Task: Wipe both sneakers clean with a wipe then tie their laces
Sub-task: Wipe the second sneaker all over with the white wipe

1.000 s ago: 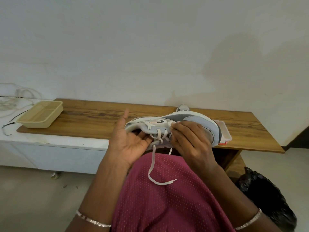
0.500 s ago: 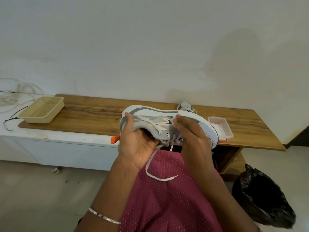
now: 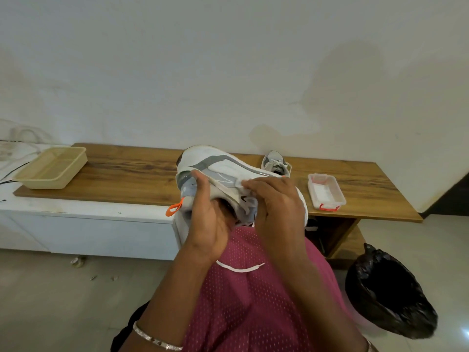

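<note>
A: Hands first. What do we log?

B: Left hand [image 3: 208, 222] clamped on the heel end of the sneaker [image 3: 218, 163], thumb laid up its side. The other fingers are under the shoe, out of our sight. Right hand [image 3: 276, 207] curled over the lace area, fingertips pressed to the upper. Both hands sit close together on the one shoe, held over the lap, just in front of the worktop [image 3: 132, 179].

A: A wipe under those fingertips?

B: We cannot tell. Something pale shows there, blurred.

A: Shoe attitude?

B: Tipped on its side, sole turned away from us, orange heel loop [image 3: 175, 208] hanging at the left. One loose lace [image 3: 239, 268] end lies on the maroon mesh garment [image 3: 253, 313].

A: Surroundings?

B: We note a second sneaker [image 3: 276, 162] at the worktop's back edge, partly hidden behind the held shoe and right hand. Clear box [image 3: 326, 190] with orange clasps near the front edge, toward the right end. Beige basket [image 3: 50, 166] at the left front corner. Black bin bag [image 3: 388, 293] on the floor by the right end. Silver bracelet [image 3: 157, 339] on the left wrist.
</note>
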Demonstrator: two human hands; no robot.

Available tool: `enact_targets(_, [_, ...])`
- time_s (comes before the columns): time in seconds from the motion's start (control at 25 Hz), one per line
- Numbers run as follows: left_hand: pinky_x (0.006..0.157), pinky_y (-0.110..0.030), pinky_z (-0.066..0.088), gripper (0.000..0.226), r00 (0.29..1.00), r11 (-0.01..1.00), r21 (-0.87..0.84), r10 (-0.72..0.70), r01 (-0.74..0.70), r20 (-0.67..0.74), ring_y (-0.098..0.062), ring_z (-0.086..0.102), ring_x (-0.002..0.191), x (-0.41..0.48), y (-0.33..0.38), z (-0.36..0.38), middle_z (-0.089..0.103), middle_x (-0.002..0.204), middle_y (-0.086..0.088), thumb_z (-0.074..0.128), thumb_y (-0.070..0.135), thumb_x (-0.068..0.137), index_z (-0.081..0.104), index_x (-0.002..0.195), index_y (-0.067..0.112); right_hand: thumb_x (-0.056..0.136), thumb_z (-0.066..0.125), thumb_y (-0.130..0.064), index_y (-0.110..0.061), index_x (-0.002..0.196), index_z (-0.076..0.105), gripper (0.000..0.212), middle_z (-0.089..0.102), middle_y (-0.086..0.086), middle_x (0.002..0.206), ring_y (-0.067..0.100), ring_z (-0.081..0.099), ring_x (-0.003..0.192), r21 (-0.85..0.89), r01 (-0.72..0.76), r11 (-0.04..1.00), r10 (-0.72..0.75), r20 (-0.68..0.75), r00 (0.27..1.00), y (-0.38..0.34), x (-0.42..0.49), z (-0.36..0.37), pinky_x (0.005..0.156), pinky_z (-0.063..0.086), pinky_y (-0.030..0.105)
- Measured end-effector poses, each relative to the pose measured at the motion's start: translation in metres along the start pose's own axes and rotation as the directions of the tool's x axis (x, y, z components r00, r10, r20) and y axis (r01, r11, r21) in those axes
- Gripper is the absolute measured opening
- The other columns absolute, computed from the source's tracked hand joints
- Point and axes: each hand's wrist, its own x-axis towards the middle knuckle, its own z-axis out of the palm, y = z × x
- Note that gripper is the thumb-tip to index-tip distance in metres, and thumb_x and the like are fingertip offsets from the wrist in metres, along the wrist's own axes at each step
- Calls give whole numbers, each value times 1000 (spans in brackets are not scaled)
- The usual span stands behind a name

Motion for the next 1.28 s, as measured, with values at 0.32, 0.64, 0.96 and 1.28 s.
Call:
enact_targets(0.32, [83,-35,58,74,999,992,126,1,-5,35,-26,66,113,-2,-5,4,70,120,-12,24,66,90,57,131,15,83,59,0,-16,115,72,38,70,2,107,17,61,100,78,-181,980,174,79,981,-8,11,1,78,43,17])
enact_targets(0.64, [94,-42,53,73,997,994,92,52,-58,59,-30,61,121,0,-5,-1,64,130,-14,24,64,93,50,139,14,86,53,-10,-9,96,77,26,71,2,97,22,61,95,22,-87,996,88,-33,996,3,7,3,79,47,26])
enact_targets(0.96, [93,-44,53,72,996,986,153,59,-69,73,-30,60,121,0,-10,5,63,133,-14,28,67,92,52,137,17,88,59,2,-18,103,73,29,71,-1,101,16,61,94,38,-337,941,338,-18,941,7,18,-4,75,43,23])
enact_targets(1.28, [91,-43,54,75,995,982,164,87,-93,46,-28,60,121,0,-16,2,64,132,-12,36,72,85,54,135,19,86,61,-3,-14,104,75,25,72,1,101,17,63,96,80,-171,982,174,-35,984,0,16,-2,78,46,23])
